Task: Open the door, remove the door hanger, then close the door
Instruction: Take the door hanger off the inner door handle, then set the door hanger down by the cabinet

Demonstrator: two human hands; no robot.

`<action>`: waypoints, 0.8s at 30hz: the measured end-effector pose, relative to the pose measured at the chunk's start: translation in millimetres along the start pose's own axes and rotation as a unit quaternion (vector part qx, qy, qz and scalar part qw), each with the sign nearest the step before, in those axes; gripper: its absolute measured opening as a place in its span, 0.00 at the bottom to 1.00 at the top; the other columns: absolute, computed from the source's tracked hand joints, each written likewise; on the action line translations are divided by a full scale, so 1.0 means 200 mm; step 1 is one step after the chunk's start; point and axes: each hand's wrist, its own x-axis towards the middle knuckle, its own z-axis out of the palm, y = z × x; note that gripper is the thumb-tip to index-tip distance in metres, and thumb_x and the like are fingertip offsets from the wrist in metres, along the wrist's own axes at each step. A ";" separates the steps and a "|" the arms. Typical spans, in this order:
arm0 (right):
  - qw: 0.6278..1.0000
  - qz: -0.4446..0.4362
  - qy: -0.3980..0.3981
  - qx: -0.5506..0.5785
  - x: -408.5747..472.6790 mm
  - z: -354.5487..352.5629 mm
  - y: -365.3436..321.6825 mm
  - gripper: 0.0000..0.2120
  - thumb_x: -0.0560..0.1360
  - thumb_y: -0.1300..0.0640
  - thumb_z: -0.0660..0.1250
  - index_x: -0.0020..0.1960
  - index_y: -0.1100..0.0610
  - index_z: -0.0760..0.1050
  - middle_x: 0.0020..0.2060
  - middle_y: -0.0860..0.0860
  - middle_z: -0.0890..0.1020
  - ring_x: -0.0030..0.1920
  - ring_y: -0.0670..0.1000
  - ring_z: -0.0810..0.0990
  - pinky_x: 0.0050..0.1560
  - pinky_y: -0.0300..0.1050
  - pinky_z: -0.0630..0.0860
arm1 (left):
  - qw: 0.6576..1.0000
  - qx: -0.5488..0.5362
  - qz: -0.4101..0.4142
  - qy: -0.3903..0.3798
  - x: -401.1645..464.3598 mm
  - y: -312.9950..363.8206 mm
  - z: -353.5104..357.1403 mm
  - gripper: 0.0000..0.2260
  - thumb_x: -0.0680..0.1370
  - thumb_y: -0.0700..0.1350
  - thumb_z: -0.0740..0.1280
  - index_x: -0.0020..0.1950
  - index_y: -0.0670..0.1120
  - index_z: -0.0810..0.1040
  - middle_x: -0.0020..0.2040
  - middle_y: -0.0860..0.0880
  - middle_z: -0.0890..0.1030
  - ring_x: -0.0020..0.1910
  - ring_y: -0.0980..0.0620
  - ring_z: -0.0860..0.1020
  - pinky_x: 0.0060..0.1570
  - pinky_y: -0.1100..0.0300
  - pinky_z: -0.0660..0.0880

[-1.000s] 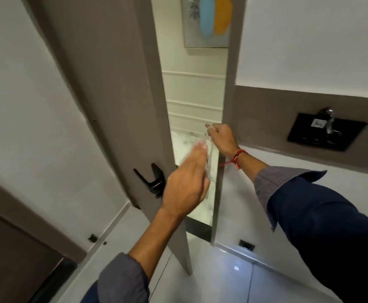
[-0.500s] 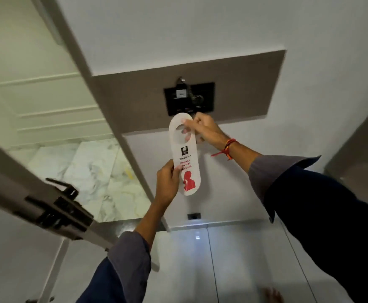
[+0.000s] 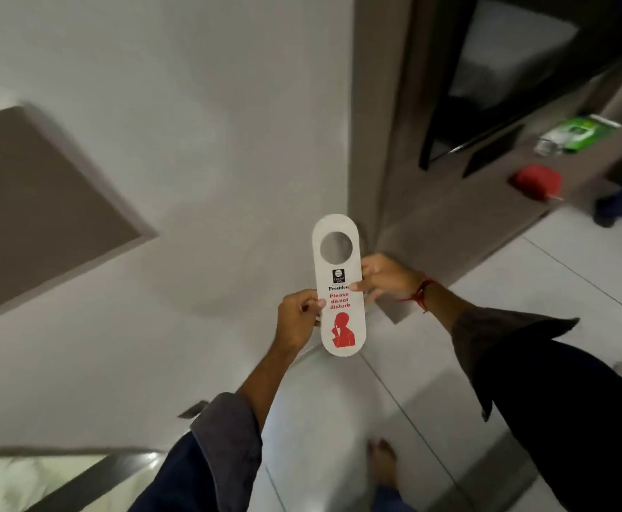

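Note:
A white door hanger (image 3: 340, 327) with a round hole at its top and red "Please do not disturb" print is held upright in front of me, off any handle. My left hand (image 3: 296, 317) pinches its left edge at mid-height. My right hand (image 3: 385, 277), with a red thread on the wrist, pinches the right edge slightly higher. The door and its handle are out of view.
A white wall with a taupe panel (image 3: 36, 212) fills the left. At the right, a taupe ledge (image 3: 487, 201) carries a red object (image 3: 535, 181), a green packet (image 3: 579, 133) and a dark frame. Glossy floor tiles and my bare foot (image 3: 383, 463) lie below. The marble doorway threshold shows bottom left.
My view has swung right, away from the open door and the wall switch. Both hands carried the hanger along, and my right hand slid from its top down to its right edge.

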 end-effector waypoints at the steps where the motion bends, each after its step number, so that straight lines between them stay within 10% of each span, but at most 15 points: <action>1: 1.000 0.008 0.012 0.009 -0.04 -0.10 0.08 0.19 0.80 0.69 0.71 0.71 0.68 0.78 0.66 0.62 0.84 0.57 0.55 0.90 0.57 0.60 0.87 | 1.000 0.016 0.002 -0.017 0.06 0.01 0.12 0.08 0.80 0.39 0.69 0.57 0.37 0.83 0.59 0.42 0.85 0.52 0.41 0.86 0.44 0.54 0.85; 11: 0.960 0.084 0.266 -0.019 -0.03 -0.74 0.59 0.26 0.76 0.71 0.74 0.73 0.67 0.73 0.68 0.63 0.83 0.67 0.68 0.84 0.66 0.71 0.80 | 0.985 0.165 -0.029 -0.039 0.74 0.01 1.03 0.03 0.77 0.35 0.71 0.47 0.37 0.84 0.52 0.42 0.86 0.46 0.43 0.85 0.48 0.49 0.84; 20: 0.958 0.094 0.180 -0.202 0.18 -0.81 0.77 0.50 0.76 0.66 0.77 0.88 0.52 0.51 0.77 0.60 0.70 0.77 0.64 0.73 0.74 0.66 0.75 | 0.976 0.210 -0.027 -0.054 1.00 -0.12 1.14 0.07 0.80 0.42 0.70 0.53 0.38 0.82 0.55 0.41 0.85 0.50 0.40 0.86 0.51 0.52 0.83; 24: 0.934 0.108 0.170 -0.295 0.20 -0.84 0.84 0.48 0.71 0.55 0.83 0.85 0.52 0.62 0.77 0.59 0.66 0.79 0.64 0.68 0.78 0.62 0.73 | 0.971 0.226 -0.026 -0.072 1.03 -0.17 1.14 0.09 0.79 0.44 0.71 0.55 0.40 0.80 0.57 0.42 0.85 0.52 0.39 0.85 0.55 0.47 0.83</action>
